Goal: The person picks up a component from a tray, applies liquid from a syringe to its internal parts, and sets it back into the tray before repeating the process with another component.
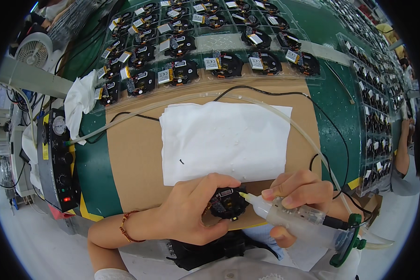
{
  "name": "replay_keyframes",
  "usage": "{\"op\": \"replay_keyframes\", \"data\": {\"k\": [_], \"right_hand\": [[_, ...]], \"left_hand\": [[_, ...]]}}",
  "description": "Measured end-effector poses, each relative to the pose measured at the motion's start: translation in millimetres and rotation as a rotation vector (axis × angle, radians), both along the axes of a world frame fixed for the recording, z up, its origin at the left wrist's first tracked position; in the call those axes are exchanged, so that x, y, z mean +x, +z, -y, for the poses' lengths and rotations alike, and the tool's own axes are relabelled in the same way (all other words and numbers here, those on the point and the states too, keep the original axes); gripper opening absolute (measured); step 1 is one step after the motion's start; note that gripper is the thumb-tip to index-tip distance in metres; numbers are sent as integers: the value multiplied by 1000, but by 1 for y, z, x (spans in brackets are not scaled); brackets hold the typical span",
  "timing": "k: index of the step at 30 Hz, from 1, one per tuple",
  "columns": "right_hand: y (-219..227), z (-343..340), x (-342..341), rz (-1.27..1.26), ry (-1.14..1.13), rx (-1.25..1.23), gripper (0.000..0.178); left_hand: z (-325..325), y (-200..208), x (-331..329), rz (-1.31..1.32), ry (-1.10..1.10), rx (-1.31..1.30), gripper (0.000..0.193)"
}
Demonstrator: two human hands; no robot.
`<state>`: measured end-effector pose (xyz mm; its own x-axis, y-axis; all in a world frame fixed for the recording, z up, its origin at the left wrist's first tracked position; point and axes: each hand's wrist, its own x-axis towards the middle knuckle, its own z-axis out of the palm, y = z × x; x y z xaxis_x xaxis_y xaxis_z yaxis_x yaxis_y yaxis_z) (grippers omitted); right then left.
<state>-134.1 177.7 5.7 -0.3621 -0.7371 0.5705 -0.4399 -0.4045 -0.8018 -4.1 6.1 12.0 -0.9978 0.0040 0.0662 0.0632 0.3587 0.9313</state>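
Note:
My left hand (194,207) grips a round black electronic module (227,204) at the table's near edge, thumb below and fingers along its upper side. My right hand (303,193) is wrapped round a translucent glue dispensing syringe (294,221) with a green cap at its back end. The syringe's yellow-green needle tip (245,196) meets the module's upper right rim; whether it touches cannot be told. Just beyond both hands lies a white cloth (226,142) with small clear specks and one dark scrap on it.
Clear trays (196,77) of similar black modules with silver battery packs fill the far side. A dispenser controller (58,158) with a gauge stands left, its clear hose (182,99) arching over the cardboard (130,172). Tweezers (340,84) lie right, near more trays (373,112) and another person's arm (402,149).

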Motion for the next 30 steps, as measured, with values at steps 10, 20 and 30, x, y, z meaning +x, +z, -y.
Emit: {"op": "replay_keyframes", "data": {"k": [10, 20, 30], "right_hand": [[-1, 2, 0, 91, -3, -64, 46], [-4, 1, -3, 46, 55, -96, 43], [-4, 1, -1, 61, 54, -82, 43]], "left_hand": [[1, -3, 1, 34, -30, -42, 55], [1, -4, 0, -5, -30, -31, 55], [2, -1, -3, -16, -44, -41, 53]]}}
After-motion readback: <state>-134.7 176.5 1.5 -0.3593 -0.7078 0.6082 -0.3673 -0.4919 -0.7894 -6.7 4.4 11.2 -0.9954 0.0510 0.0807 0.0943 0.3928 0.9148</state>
